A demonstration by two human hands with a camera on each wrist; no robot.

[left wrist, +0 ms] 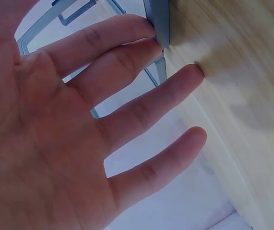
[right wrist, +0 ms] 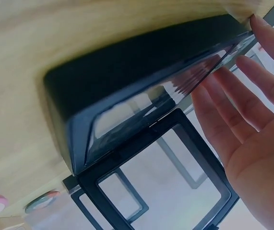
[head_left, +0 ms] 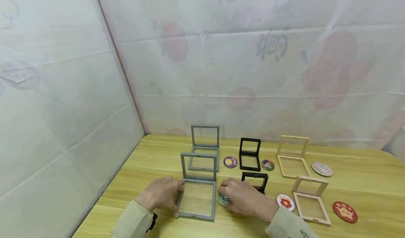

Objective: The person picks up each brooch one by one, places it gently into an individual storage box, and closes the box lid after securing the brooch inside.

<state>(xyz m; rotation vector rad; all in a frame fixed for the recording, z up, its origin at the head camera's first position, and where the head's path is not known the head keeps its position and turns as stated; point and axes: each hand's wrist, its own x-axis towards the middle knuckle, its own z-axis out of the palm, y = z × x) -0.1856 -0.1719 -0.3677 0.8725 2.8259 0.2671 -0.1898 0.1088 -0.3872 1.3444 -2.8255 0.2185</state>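
A grey hinged frame (head_left: 197,216) stands with its lid raised and its base flat on the table. Along the base's left edge rests my left hand (head_left: 162,194); two fingertips touch the grey frame's side in the left wrist view, the others spread. Just right of that base lies a green round badge (head_left: 223,200), partly covered by my right hand (head_left: 242,197). The fingers and thumb of that hand pinch the badge's edges. In the right wrist view a black hinged frame (right wrist: 141,72) stands close beside these fingers and blocks much of the badge.
Behind are another grey frame (head_left: 205,126), a black frame (head_left: 250,168) and a yellow frame (head_left: 295,137). At right stands a beige frame (head_left: 313,219). Several round badges lie among them: purple (head_left: 230,162), multicoloured (head_left: 267,165), pink (head_left: 322,169), white with a flower (head_left: 285,202), red (head_left: 345,211).
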